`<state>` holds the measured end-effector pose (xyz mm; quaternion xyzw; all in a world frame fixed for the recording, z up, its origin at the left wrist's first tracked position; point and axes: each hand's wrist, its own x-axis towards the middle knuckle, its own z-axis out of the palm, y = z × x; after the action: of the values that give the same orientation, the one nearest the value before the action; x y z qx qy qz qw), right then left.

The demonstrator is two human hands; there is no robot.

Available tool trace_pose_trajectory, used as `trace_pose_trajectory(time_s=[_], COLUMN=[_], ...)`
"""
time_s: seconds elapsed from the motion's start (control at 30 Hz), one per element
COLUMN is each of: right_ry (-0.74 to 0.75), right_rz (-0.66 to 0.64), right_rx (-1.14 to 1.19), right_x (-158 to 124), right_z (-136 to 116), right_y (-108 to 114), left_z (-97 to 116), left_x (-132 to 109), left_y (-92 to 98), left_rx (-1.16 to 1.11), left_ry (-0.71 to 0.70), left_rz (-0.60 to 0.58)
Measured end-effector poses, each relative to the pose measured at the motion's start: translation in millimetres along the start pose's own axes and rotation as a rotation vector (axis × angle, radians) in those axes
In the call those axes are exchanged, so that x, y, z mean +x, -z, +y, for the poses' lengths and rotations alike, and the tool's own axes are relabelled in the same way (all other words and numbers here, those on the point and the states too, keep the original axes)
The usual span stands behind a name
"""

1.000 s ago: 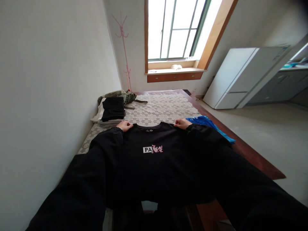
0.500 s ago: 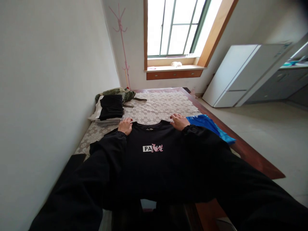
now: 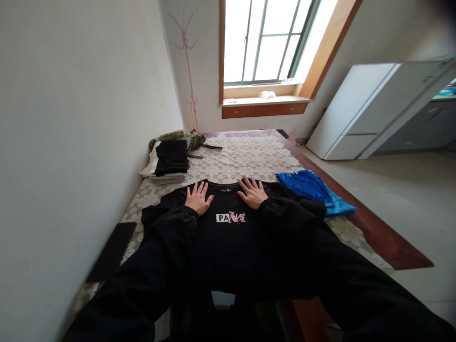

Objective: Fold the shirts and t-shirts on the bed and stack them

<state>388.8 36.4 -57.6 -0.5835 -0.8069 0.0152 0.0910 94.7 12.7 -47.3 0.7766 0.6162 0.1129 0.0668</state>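
A black T-shirt (image 3: 228, 247) with a "PAWS" print and a pink figure on its chest lies spread out in front of me, collar at the far side. My left hand (image 3: 199, 198) rests flat on the shirt, left of the collar, fingers spread. On the other side of the collar my right hand (image 3: 252, 193) also lies flat with its fingers apart. Neither hand grips the cloth. Dark sleeves of my own cover much of the shirt's sides, and its lower part blends with them. The shirt's right sleeve reaches a folded blue garment (image 3: 306, 185).
The table (image 3: 402, 247) has a patterned cloth (image 3: 245, 154). Folded clothes (image 3: 171, 159) are stacked at the left, by a green bag (image 3: 194, 139). A dark flat object (image 3: 113, 251) lies along the wall. A coat rack (image 3: 188, 61) and a white refrigerator (image 3: 356, 109) stand beyond.
Both hands have moved from the shirt's shoulder edges inward and now lie flat with fingers spread. The shirt's shoulders and sleeves lie more spread out, the right sleeve reaching toward the blue garment.
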Motion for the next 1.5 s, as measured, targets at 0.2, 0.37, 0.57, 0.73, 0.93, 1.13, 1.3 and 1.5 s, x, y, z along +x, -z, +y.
trace_pose_trajectory(time_s=[0.2,0.37,0.57,0.73,0.93,1.13,1.3,1.5], right_ry=[0.410,0.358,0.440,0.468,0.423,0.680,0.687,0.588], right_rz=[-0.121,-0.117,-0.066,-0.102,-0.120,-0.125,-0.177,-0.141], right_rx=[0.078,0.087,0.063,0.086,-0.010,0.176,0.281,0.276], right_x=[-6.3,-8.1,-11.1,-8.3,-3.0,0.3,35.8,91.4], right_z=[-15.0,-24.0,-24.2,-24.7,-51.6,-142.1,-228.8,-286.3], right_y=[10.5,9.5,7.1,5.7,27.0,51.9,39.6,17.2], left_z=[2.5,-0.1,-20.7,-60.4,-86.8,-78.8,-80.3,-75.8], left_x=[-11.2,-38.1,-123.9,-190.2,-220.2,-233.5,-235.2,-244.7], left_y=[3.3,10.7,41.5,74.8,90.2,84.2,69.9,53.8], left_rx=[0.031,0.023,-0.131,-0.157,-0.061,-0.068,-0.186,-0.453], left_ry=[-0.037,-0.040,-0.064,0.245,0.351,0.297,0.251,0.264], left_rz=[-0.047,-0.066,-0.098,0.194,0.109,0.201,0.328,0.503])
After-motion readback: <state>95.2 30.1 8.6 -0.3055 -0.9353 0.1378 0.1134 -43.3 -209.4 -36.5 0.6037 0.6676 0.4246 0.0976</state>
